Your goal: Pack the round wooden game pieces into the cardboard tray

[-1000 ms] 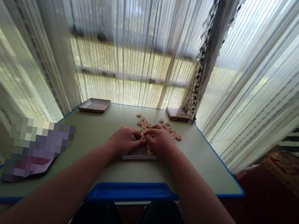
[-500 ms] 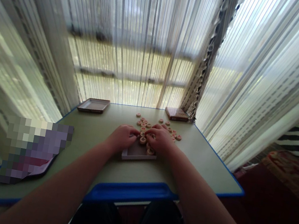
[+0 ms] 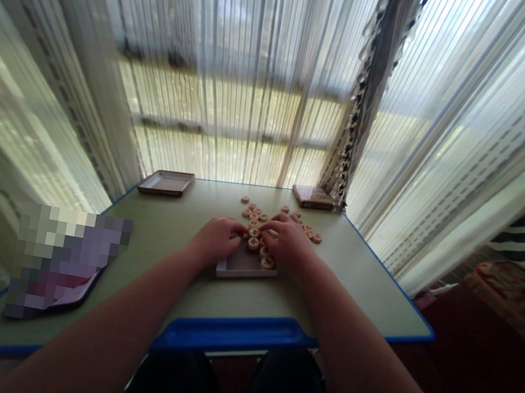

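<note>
A shallow open box lies in front of me with several round wooden Chinese chess pieces in it. Its far part is hidden by the hands and pieces. My left hand rests over the box's left side, fingers curled, fingertips against a dark-marked Chinese chess piece. From the other side, my right hand bends over the box's right side, thumb and forefinger closed at that same piece. Another piece sits just nearer to me, and one more lies below my right hand.
Red-marked pieces are scattered beyond the box, with others to the right. A box lid stands at the far left, a closed box at the far right. A blurred-out flat object lies left. The table has a blue edge.
The view has shifted slightly. My right hand has shifted a little, and the piece near it in the box shows more fully. My left hand stays almost in place.
</note>
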Action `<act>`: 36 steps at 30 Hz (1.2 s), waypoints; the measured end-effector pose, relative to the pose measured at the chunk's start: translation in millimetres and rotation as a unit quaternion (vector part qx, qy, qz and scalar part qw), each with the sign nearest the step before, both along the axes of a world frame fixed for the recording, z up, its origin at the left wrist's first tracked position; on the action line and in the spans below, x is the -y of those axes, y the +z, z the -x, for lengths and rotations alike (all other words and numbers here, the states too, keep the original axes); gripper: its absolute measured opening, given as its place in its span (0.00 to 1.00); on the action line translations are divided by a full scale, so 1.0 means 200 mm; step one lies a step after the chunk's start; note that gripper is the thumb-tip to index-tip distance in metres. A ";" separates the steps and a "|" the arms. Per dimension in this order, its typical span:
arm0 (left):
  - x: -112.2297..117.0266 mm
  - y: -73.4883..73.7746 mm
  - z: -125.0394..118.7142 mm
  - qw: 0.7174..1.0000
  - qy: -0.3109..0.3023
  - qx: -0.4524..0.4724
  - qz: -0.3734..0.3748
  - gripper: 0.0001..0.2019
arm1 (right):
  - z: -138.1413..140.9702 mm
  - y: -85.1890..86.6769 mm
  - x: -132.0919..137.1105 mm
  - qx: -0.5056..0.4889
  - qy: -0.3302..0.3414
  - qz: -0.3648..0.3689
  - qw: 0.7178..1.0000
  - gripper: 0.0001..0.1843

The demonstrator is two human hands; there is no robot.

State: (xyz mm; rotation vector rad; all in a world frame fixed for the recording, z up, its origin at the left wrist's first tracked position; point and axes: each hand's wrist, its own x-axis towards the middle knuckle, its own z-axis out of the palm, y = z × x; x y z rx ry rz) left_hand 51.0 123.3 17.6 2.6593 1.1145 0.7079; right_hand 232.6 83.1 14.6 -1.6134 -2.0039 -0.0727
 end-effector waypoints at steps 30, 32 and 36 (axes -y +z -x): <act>-0.07 -0.03 -0.05 0.997 -0.062 -0.027 0.038 0.22 | -0.02 0.04 0.03 0.015 -0.106 0.049 0.993 0.13; -0.07 -0.03 -0.06 0.997 -0.057 -0.024 0.036 0.22 | -0.02 0.04 0.03 0.014 -0.104 0.051 0.993 0.13; -0.07 -0.04 -0.05 0.998 -0.052 -0.009 0.030 0.21 | -0.02 0.04 0.03 0.006 -0.098 0.044 0.994 0.13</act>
